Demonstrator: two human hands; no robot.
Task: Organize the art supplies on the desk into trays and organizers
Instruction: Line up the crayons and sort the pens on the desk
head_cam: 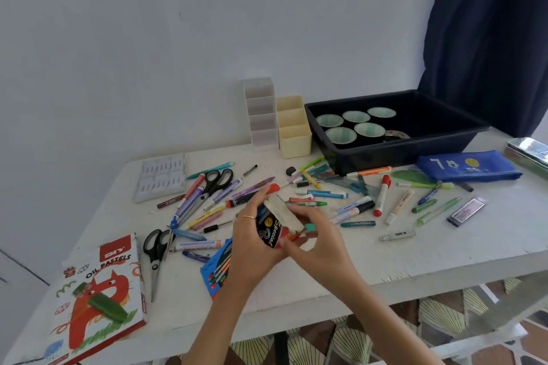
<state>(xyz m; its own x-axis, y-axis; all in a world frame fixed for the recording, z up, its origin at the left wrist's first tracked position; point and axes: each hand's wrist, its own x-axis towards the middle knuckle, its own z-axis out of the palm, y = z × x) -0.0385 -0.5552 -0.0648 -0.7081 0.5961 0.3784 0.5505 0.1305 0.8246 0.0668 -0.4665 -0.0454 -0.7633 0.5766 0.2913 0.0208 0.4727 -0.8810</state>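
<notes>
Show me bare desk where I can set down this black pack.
For the black pack: front right, bare desk between right hand and edge, below the DIY crayon. Front left, strip between scissors and blue packet. Crowded: the middle, scissors to pouch.

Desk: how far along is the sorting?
Early. Done: tape rolls sit in the black tray. In hand: left hand and right hand both hold a small black pack. Left: markers, pens and two scissors lie scattered on the desk; the white organizer and cream organizer look empty.
</notes>
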